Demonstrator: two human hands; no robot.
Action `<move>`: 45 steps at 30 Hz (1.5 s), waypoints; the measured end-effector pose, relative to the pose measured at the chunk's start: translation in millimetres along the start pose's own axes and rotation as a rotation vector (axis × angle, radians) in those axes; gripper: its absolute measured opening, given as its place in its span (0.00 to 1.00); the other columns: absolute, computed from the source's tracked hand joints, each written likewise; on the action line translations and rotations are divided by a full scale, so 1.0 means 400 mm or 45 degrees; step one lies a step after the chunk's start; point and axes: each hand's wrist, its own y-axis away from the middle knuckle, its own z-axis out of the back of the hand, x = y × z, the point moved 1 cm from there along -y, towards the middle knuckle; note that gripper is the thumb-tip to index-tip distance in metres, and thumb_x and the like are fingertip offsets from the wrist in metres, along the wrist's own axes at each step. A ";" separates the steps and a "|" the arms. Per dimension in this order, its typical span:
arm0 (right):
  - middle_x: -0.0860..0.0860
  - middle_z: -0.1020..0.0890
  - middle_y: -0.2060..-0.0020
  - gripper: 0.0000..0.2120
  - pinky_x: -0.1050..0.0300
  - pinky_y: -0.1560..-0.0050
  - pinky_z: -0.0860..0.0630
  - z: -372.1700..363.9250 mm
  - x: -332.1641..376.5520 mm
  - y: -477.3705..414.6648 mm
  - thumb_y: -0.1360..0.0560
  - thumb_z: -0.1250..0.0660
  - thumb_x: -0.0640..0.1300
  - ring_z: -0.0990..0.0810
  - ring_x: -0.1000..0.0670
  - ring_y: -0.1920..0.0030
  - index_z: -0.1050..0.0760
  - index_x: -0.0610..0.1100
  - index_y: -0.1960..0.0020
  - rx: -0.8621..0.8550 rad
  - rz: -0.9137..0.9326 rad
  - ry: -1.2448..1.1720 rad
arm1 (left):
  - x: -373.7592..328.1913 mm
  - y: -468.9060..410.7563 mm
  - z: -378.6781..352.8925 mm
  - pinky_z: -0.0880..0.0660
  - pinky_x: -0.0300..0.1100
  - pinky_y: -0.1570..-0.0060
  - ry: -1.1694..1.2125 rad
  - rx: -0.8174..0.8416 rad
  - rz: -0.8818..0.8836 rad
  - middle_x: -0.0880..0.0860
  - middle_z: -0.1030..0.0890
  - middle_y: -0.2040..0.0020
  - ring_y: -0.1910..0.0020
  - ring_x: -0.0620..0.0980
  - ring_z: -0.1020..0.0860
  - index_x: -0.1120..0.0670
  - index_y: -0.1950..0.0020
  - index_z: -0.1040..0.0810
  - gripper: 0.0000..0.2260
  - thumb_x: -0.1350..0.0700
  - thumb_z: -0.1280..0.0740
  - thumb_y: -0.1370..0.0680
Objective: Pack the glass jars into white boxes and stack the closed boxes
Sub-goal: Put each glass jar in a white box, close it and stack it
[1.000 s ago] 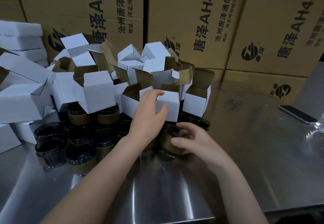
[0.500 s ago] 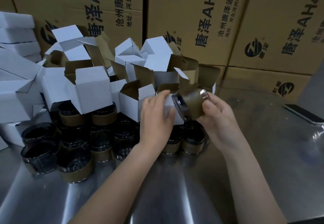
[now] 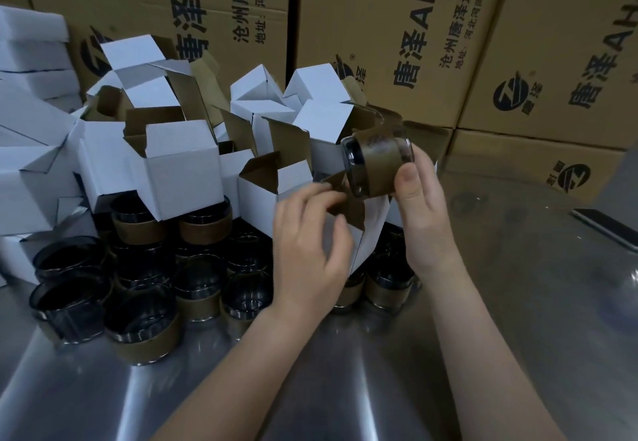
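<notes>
Lifted higher, glass jar [image 3: 374,168] tilts in my gripping right hand [image 3: 424,219]; left hand [image 3: 307,254] pinches white box [image 3: 371,232] flap. Fragile, judged slick: I hold the paper band [image 3: 385,161].

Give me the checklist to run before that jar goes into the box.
1. Right hand grips jar: ok, fingers wrap its sleeve.
2. Left hand holds box: ok.
3. Top flaps open: ok, a brown flap stands open.
4. Jar lined up with the opening: not ok, it is above the box, lying on its side.
5. Box empty: cannot tell, inside hidden.
6. Box bottom closed: cannot tell.
</notes>
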 end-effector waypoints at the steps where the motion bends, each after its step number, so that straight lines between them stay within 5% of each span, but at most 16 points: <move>1: 0.58 0.22 0.47 0.41 0.69 0.42 0.29 0.000 -0.001 0.000 0.27 0.42 0.70 0.23 0.59 0.42 0.33 0.36 0.31 -0.005 0.002 0.006 | 0.007 -0.006 0.003 0.36 0.34 0.38 -0.005 0.005 0.073 0.52 0.27 0.38 0.38 0.47 0.31 0.54 0.43 0.21 0.12 0.53 0.39 0.23; 5: 0.55 0.23 0.47 0.38 0.66 0.42 0.29 -0.001 -0.001 -0.003 0.25 0.43 0.67 0.24 0.58 0.44 0.33 0.35 0.33 -0.004 0.010 -0.029 | 0.022 -0.014 -0.004 0.37 0.38 0.32 0.149 0.311 0.313 0.48 0.34 0.29 0.29 0.41 0.37 0.46 0.37 0.24 0.14 0.49 0.41 0.21; 8: 0.55 0.22 0.46 0.33 0.67 0.43 0.28 0.006 0.002 -0.006 0.23 0.42 0.61 0.23 0.59 0.43 0.34 0.35 0.31 0.003 0.021 -0.014 | 0.022 -0.018 -0.014 0.31 0.32 0.45 0.120 0.387 0.353 0.44 0.28 0.37 0.42 0.34 0.31 0.45 0.31 0.29 0.18 0.47 0.41 0.20; 13: 0.58 0.21 0.43 0.25 0.62 0.42 0.25 0.035 0.029 -0.022 0.28 0.34 0.57 0.23 0.58 0.40 0.31 0.49 0.34 0.070 -0.026 0.111 | 0.014 -0.013 -0.011 0.35 0.21 0.52 0.105 0.342 0.374 0.42 0.27 0.41 0.41 0.31 0.32 0.44 0.30 0.31 0.22 0.45 0.41 0.24; 17: 0.54 0.20 0.44 0.25 0.63 0.44 0.23 0.052 0.054 -0.043 0.33 0.26 0.52 0.21 0.58 0.42 0.26 0.48 0.37 0.201 -0.078 0.326 | 0.003 -0.006 -0.007 0.35 0.26 0.52 0.087 0.334 0.340 0.42 0.29 0.39 0.43 0.32 0.32 0.42 0.27 0.36 0.24 0.44 0.41 0.24; 21: 0.50 0.22 0.42 0.25 0.52 0.40 0.22 0.062 0.081 -0.066 0.35 0.27 0.49 0.21 0.54 0.42 0.27 0.51 0.39 0.338 -0.207 0.486 | -0.001 -0.003 -0.003 0.35 0.27 0.51 0.072 0.330 0.309 0.43 0.30 0.39 0.43 0.34 0.32 0.42 0.26 0.38 0.26 0.43 0.41 0.24; 27: 0.55 0.20 0.47 0.24 0.48 0.41 0.22 0.073 0.136 -0.122 0.35 0.26 0.45 0.19 0.54 0.46 0.28 0.55 0.42 0.637 -0.340 0.782 | -0.002 0.009 -0.003 0.32 0.29 0.47 0.072 0.322 0.299 0.44 0.32 0.38 0.41 0.35 0.32 0.45 0.25 0.40 0.28 0.42 0.39 0.24; 31: 0.58 0.19 0.51 0.25 0.56 0.51 0.21 0.070 0.171 -0.164 0.39 0.26 0.50 0.19 0.58 0.52 0.27 0.60 0.44 0.788 -0.398 0.987 | -0.005 0.012 -0.005 0.29 0.38 0.40 0.071 0.297 0.279 0.43 0.32 0.36 0.39 0.36 0.32 0.46 0.25 0.40 0.28 0.43 0.39 0.24; 37: 0.57 0.22 0.49 0.25 0.64 0.63 0.23 0.055 0.191 -0.216 0.34 0.24 0.45 0.18 0.56 0.57 0.28 0.59 0.41 0.985 -0.420 1.171 | -0.006 0.015 -0.006 0.28 0.49 0.36 0.050 0.264 0.288 0.44 0.33 0.32 0.34 0.40 0.33 0.47 0.24 0.41 0.30 0.39 0.41 0.24; 45: 0.52 0.19 0.51 0.23 0.65 0.69 0.25 0.001 0.197 -0.248 0.33 0.23 0.41 0.17 0.49 0.56 0.26 0.59 0.44 1.234 -0.553 1.331 | -0.005 0.016 0.000 0.36 0.21 0.44 0.159 0.273 0.286 0.44 0.34 0.31 0.35 0.39 0.31 0.37 0.29 0.48 0.30 0.42 0.34 0.25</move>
